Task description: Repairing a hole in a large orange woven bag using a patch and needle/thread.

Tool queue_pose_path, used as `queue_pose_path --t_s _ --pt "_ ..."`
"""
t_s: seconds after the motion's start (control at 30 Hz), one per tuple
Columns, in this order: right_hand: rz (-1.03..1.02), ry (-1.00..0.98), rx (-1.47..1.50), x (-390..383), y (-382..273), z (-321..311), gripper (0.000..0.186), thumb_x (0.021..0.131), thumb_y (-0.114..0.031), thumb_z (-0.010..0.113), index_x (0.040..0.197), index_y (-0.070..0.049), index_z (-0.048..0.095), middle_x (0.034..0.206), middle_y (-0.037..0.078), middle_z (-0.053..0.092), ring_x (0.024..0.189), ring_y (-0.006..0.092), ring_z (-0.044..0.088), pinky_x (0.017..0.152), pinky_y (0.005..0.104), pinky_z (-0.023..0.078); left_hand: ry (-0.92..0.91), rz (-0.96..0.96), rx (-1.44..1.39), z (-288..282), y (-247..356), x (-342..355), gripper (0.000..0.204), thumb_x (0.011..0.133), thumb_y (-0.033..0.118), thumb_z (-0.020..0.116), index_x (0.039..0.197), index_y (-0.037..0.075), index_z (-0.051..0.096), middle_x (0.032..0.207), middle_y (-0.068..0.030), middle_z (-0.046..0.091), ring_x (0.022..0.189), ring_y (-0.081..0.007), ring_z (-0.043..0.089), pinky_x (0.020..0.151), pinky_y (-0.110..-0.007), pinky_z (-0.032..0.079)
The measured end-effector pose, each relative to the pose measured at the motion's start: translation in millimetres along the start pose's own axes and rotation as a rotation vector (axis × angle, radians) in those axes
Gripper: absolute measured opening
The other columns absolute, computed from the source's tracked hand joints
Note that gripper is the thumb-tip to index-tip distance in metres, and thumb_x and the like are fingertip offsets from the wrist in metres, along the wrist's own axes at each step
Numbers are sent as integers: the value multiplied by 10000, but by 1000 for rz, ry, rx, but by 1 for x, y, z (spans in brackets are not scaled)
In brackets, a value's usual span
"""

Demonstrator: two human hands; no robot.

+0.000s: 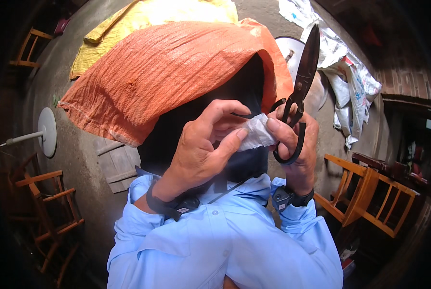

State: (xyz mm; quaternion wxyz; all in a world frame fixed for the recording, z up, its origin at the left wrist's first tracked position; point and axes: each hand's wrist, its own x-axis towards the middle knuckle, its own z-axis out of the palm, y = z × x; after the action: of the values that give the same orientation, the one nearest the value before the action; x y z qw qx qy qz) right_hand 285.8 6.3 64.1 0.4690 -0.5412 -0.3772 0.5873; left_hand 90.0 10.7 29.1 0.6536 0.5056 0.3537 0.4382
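Between my two hands a small crumpled white scrap [258,134], thin like plastic or cloth, is stretched above my lap. My left hand [201,144] pinches its left edge with thumb and fingertips. At the other edge, my right hand [300,139] presses the scrap with its thumb. That same hand carries large dark scissors [306,67], their handle loops around its fingers and the blades pointing up and away, apparently closed together. Just beyond my hands, an orange woven sack [186,62] lies draped over my dark-clothed legs.
A yellow sack [102,53] lies beyond the orange one. White sacks [350,91] are spread at the far right. Wooden chairs stand at right [360,192] and left [52,207]. A round white base with a pole [47,132] is at left, near a slatted wooden piece [117,164].
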Motion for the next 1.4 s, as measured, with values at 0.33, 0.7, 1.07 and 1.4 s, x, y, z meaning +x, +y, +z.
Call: queue_pose_path --t_s 0.33,0.7,1.07,1.4 --pt "-218 9 -83 0 9 3 225 851 -107 808 925 -6 622 797 10 642 654 44 574 599 197 460 -36 -88 -170 2 1 1 168 987 -15 596 1154 -27 607 983 -94 699 902 -127 711 822 -272 586" --pt "-254 35 -136 -4 13 3 213 860 -50 800 958 6 618 878 66 699 752 80 663 669 223 532 -73 -125 -127 -1 0 0 114 1018 70 613 1066 -28 645 981 -80 723 891 -112 695 802 -263 566" --pt "-111 40 -239 -8 4 3 201 847 -32 806 962 1 645 891 48 701 816 90 654 738 235 519 -48 -42 173 0 1 1 87 947 61 671 1000 -8 667 766 -25 686 726 -51 639 632 -238 517" --pt "-150 -45 -284 -3 12 -2 189 861 -40 784 946 -16 617 891 35 684 807 77 628 741 232 495 -72 10 268 -7 2 -4 104 921 65 692 998 -4 697 747 -59 686 698 -69 645 622 -250 515"
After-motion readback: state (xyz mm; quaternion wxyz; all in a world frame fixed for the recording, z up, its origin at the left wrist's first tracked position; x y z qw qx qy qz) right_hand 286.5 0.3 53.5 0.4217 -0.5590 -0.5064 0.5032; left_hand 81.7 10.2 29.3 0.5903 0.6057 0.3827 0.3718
